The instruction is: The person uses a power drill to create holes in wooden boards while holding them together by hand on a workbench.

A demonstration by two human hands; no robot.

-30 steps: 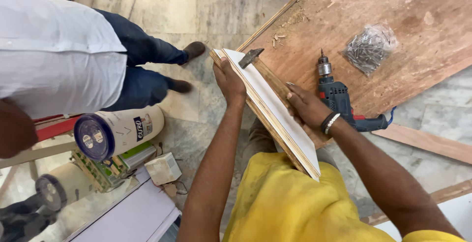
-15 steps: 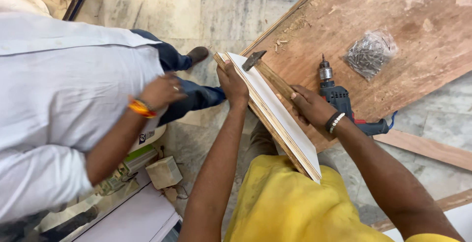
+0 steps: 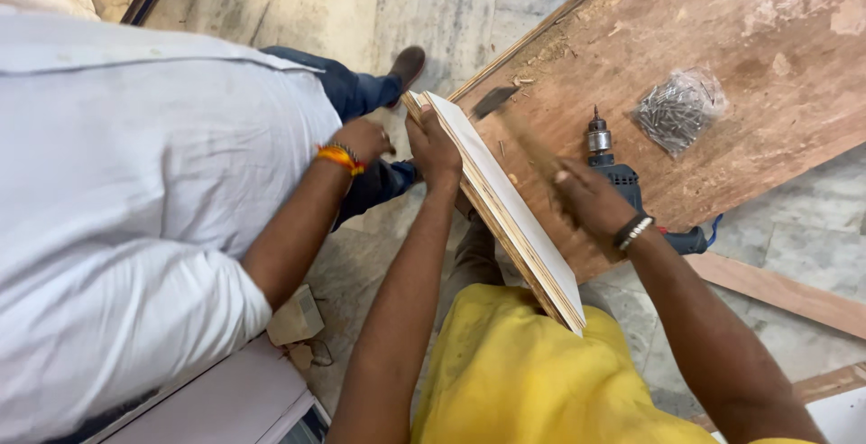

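My left hand (image 3: pixel 433 149) grips the upper end of a white-faced plywood board (image 3: pixel 505 205) that stands on edge between my arms. My right hand (image 3: pixel 591 198) is shut on a hammer handle; the blurred hammer (image 3: pixel 502 106) has its head just beyond the board's top end, over a large brown plywood sheet (image 3: pixel 767 38). A co-worker in a white shirt leans in from the left, and that person's hand (image 3: pixel 365 142), with an orange wristband, touches the board's top end next to my left hand.
A blue power drill (image 3: pixel 613 169) lies on the brown sheet behind my right hand. A clear bag of screws (image 3: pixel 677 110) sits further right. Wood strips (image 3: pixel 785 291) lie on the marble floor (image 3: pixel 298 2). A small wooden block (image 3: pixel 293 318) and a white panel (image 3: pixel 234 399) are lower left.
The co-worker has bent further in, and that person's hand has reached the board's top end. My right hand has lifted off the board and now swings the hammer.
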